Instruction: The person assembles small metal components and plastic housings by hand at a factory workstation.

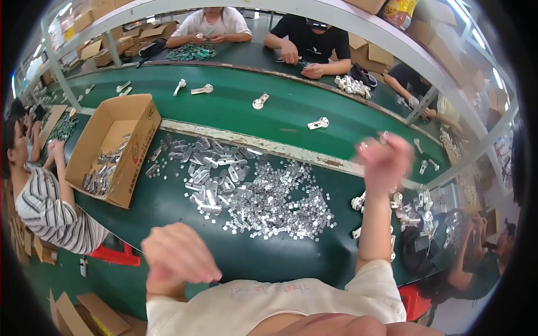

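Observation:
Blurred by motion, my right hand (pixel 386 159) is raised over the far edge of the worktable with its fingers bent. Pale spots show at its fingertips; whether these are nails or a small part, I cannot make out. Low over the near table edge is my left hand (pixel 179 253), back upward, its fingers together and curving down; what is under them is hidden. Between the hands lies a pile of small clear, shiny square pieces (pixel 274 204). Longer clear plastic covers (pixel 210 173) lie heaped at its left. White fittings with round heads (pixel 423 215) are piled right of my right forearm.
A cardboard box (pixel 120 151) holding silvery parts stands on the left of the table (pixel 241 257). Beyond a worn ledge (pixel 252 144), a green conveyor belt (pixel 224 106) carries spaced white fittings (pixel 318 123). Co-workers sit opposite and at both sides. White frame posts (pixel 471 145) rise at right.

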{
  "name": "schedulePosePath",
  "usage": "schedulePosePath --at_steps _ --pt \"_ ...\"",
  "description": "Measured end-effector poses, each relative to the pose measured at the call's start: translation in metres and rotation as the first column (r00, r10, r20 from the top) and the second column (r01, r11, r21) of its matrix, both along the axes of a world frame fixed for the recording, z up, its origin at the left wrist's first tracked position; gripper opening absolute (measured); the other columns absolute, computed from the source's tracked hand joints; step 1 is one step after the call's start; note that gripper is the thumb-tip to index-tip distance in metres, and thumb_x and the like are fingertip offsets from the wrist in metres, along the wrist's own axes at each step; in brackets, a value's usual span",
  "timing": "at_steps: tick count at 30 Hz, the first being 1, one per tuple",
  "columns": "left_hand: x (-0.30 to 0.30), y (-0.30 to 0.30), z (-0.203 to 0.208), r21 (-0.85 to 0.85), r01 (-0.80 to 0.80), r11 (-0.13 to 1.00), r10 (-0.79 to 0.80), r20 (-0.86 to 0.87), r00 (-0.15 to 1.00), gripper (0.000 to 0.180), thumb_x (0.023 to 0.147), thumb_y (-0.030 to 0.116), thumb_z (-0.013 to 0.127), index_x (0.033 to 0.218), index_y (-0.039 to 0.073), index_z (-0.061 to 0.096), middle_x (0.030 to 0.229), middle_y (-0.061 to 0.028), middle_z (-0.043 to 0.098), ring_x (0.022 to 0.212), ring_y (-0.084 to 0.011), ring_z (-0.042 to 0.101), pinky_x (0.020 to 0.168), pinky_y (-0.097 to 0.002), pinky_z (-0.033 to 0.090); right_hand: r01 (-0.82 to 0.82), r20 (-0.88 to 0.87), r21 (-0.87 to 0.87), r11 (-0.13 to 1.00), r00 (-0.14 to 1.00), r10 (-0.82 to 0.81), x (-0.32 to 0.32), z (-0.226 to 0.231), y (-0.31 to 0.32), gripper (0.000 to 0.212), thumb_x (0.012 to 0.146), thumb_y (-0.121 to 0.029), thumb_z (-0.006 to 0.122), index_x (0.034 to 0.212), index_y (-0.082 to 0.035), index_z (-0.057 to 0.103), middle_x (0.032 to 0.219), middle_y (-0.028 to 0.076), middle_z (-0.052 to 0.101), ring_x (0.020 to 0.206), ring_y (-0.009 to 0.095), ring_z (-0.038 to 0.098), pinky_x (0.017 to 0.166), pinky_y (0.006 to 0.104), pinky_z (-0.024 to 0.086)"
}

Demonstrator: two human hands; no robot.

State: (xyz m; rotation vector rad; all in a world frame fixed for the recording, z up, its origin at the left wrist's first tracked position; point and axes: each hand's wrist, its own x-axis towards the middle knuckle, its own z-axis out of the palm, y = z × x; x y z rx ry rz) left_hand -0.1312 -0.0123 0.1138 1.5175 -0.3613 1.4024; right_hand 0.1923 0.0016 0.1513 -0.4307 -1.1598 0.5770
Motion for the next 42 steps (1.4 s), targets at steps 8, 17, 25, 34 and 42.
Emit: schedulePosePath --at_steps 8,17,25,34,42 --pt "0.017 -0.025 -0.087 -0.453 -0.277 0.848 0.155 -0.288 0.945 0.03 0.082 0.013 0.051 0.063 -0.009 0.059 0.064 -0.0219 0.062 0.054 -0.0308 0.062 0.051 -0.0338 0.052 0.823 0.999 -0.053 0.566 0.048 0.025 0.143 -0.154 0.195 0.038 0.085 -0.023 0.055 0.123 -0.026 0.051 0.137 0.008 0.037 0.128 0.035 0.027 0.1 0.059 0.022" --pt "-0.005 -0.036 -0.09 -0.291 -0.525 0.8 0.361 -0.466 0.808 0.032 0.087 0.015 0.05 0.065 -0.008 0.056 0.064 -0.0207 0.06 0.051 -0.0276 0.06 0.048 -0.033 0.052 0.993 0.942 0.111 -0.035 -0.094 0.322 0.214 -0.167 0.154 0.042 0.082 -0.045 0.053 0.119 -0.024 0.054 0.135 0.013 0.034 0.126 0.041 0.027 0.096 0.0692 0.016" --pt "0.022 -0.026 -0.086 -0.303 -0.433 0.849 0.214 -0.551 0.806 0.026 0.079 0.013 0.054 0.064 -0.007 0.059 0.07 -0.0203 0.064 0.057 -0.0273 0.063 0.051 -0.0321 0.052 0.789 0.931 -0.173 0.589 -0.064 0.36 0.23 -0.135 0.063 0.018 0.071 -0.015 0.061 0.085 -0.005 0.058 0.089 0.017 0.055 0.085 0.035 0.056 0.072 0.0431 0.045" --pt "0.023 0.001 -0.099 0.07 -0.891 0.449 0.518 -0.833 0.196 0.008 0.08 0.003 0.062 0.087 0.001 0.064 0.083 -0.0094 0.065 0.072 -0.0188 0.063 0.065 -0.0265 0.048 0.879 0.772 0.042 0.476 -0.33 0.542 0.16 -0.112 -0.068 0.039 0.061 -0.007 0.061 0.1 -0.013 0.059 0.116 0.007 0.049 0.117 0.032 0.04 0.1 0.0569 0.023" --pt "0.007 0.031 -0.145 0.576 -0.721 0.386 0.71 -0.684 -0.167 0.02 0.072 -0.004 0.059 0.09 0.003 0.062 0.092 -0.0099 0.06 0.087 -0.029 0.056 0.075 -0.0365 0.047 0.793 0.96 -0.006 0.609 -0.166 0.226 0.048 -0.1 -0.066 0.03 0.081 -0.011 0.058 0.111 -0.006 0.055 0.114 0.013 0.051 0.108 0.032 0.048 0.093 0.0434 0.037"
